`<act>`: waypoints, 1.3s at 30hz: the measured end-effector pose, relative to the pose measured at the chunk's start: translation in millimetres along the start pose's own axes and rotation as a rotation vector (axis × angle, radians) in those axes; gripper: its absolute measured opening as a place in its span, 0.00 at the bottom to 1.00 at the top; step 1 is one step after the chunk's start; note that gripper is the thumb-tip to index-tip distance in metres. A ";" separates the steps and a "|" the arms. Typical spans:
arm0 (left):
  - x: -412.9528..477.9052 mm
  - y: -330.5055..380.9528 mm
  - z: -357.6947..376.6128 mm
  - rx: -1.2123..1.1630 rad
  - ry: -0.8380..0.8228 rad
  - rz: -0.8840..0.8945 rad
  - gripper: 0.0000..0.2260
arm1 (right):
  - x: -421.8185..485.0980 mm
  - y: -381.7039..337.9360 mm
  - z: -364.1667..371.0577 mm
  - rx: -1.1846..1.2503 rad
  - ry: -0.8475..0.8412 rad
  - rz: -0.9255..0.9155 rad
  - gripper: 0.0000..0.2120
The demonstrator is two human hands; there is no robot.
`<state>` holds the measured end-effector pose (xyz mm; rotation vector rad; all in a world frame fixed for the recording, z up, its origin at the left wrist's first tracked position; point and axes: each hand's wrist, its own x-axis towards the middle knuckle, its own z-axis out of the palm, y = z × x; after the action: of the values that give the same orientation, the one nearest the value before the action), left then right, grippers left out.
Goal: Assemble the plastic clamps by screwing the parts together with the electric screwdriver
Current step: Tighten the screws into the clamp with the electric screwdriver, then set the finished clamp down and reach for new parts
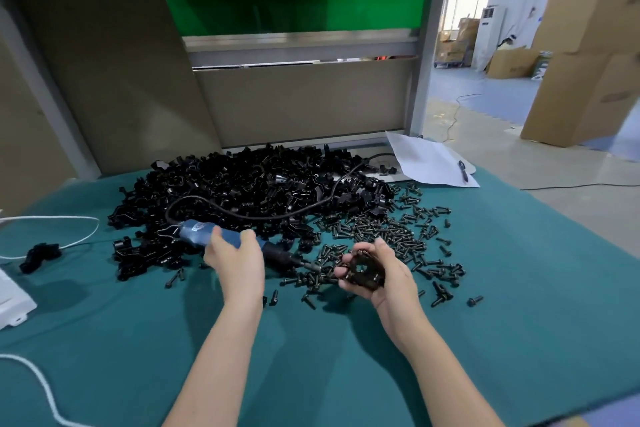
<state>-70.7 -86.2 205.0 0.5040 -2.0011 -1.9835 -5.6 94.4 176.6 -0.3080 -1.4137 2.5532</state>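
**2 bare hands, both gripping**

The left forearm (221,350) and right forearm (440,367) reached forward from the lower edge, angled slightly toward each other. The left hand (237,262) showed its back, fingers and thumb curled round a blue-bodied, black-nosed electric screwdriver (202,233) held nearly level, its nose pointing toward the right hand (388,274). That hand lay palm up, fingers cupped round a black plastic clamp part (365,275). The 2 hands were near each other but apart.
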 end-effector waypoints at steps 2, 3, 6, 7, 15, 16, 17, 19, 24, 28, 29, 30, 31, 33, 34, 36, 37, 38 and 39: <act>-18.5 2.2 3.1 0.159 -0.115 0.173 0.18 | -1.1 -2.6 -0.2 0.023 0.022 0.035 0.20; -28.4 2.5 5.9 0.225 -0.214 0.252 0.13 | -2.0 -3.8 -1.8 0.022 0.029 0.048 0.21; -62.5 1.8 18.9 0.346 -0.572 0.410 0.06 | -9.5 -11.1 -11.3 0.021 0.068 0.066 0.22; -73.9 -0.3 24.3 0.393 -0.669 0.461 0.06 | -13.6 -15.3 -15.8 0.012 0.092 0.063 0.22; -155.6 -2.7 75.6 0.530 -0.783 0.802 0.13 | -66.1 -74.1 -74.1 -0.009 0.177 0.028 0.05; -166.7 -3.4 81.5 0.524 -0.815 0.819 0.13 | -73.7 -81.7 -86.0 -0.035 0.182 0.010 0.04; -177.6 -4.7 87.5 0.524 -0.849 0.847 0.12 | -81.3 -89.8 -98.2 -0.065 0.189 -0.004 0.04; -199.5 -8.3 97.9 0.516 -0.900 0.918 0.12 | -97.4 -105.8 -123.5 -0.144 0.228 -0.016 0.06; -252.5 -20.8 126.0 0.624 -0.975 1.030 0.12 | -132.8 -132.4 -183.9 -0.550 0.443 -0.037 0.07; -281.2 -33.5 146.0 0.778 -1.341 0.908 0.23 | -147.5 -145.6 -213.0 -0.815 0.590 -0.126 0.05; -283.3 -35.8 147.5 0.791 -1.393 0.899 0.25 | -147.6 -147.7 -215.0 -0.841 0.616 -0.169 0.06; -282.3 -36.7 146.9 0.765 -1.408 0.893 0.26 | -146.2 -148.6 -214.7 -0.858 0.631 -0.215 0.06; -279.0 -36.3 144.1 0.708 -1.402 0.881 0.25 | -142.8 -148.2 -211.6 -0.872 0.632 -0.261 0.06; -264.4 -33.9 133.9 0.585 -1.337 0.883 0.21 | -132.3 -143.4 -197.5 -0.894 0.601 -0.344 0.07; -253.6 -32.5 126.3 0.550 -1.285 0.907 0.19 | -125.4 -139.1 -187.0 -0.894 0.573 -0.376 0.07; -225.6 -31.1 108.6 0.524 -1.168 0.945 0.16 | -108.0 -125.7 -161.0 -0.896 0.498 -0.414 0.07; -209.0 -31.2 98.4 0.530 -1.104 0.956 0.15 | -98.3 -116.5 -145.9 -0.904 0.456 -0.420 0.08; -191.4 -32.4 87.6 0.549 -1.035 0.966 0.15 | -87.9 -105.5 -130.1 -0.912 0.409 -0.417 0.08; -174.0 -35.0 75.5 0.581 -0.963 0.976 0.14 | -77.4 -92.7 -114.5 -0.920 0.356 -0.409 0.08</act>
<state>55.1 57.2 176.7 -1.3441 -2.5122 -1.0192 107.7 213.4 202.4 -0.5028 -2.1167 1.3236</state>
